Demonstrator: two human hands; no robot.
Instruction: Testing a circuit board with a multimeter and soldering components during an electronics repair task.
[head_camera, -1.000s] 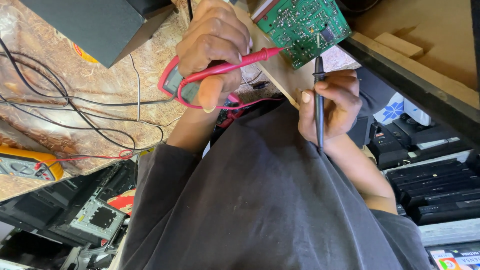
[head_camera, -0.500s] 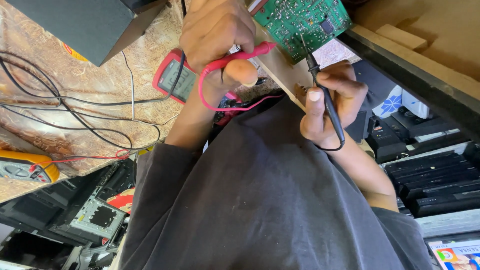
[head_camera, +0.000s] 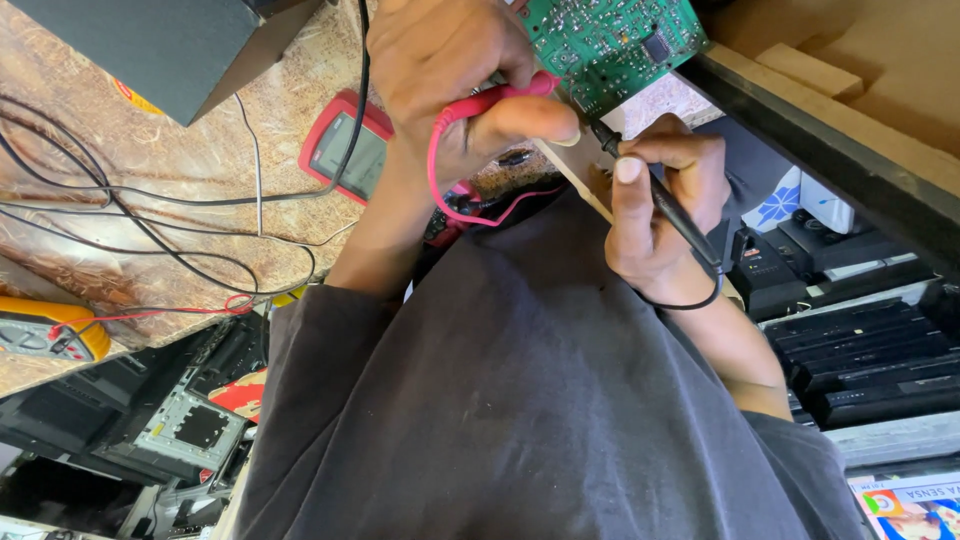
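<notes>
Probing step: left hand (head_camera: 450, 70) pinches red plastic test probe (head_camera: 500, 98) on green printed circuit board (head_camera: 610, 40); right hand (head_camera: 660, 215) grips black probe (head_camera: 660, 200) there. Next likely needs steady tips, glance at red-cased grey-screen multimeter (head_camera: 345, 150) on surface (head_camera: 130, 170).

meter (head_camera: 345, 150) on table (head_camera: 150, 170) | board (head_camera: 610, 35) right of it | second meter (head_camera: 45, 335) at table's left edge

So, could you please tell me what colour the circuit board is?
Green; the circuit board shows best in the head view.

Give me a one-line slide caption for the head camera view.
Left hand and right hand press red probe and black probe to green circuit board.
</notes>
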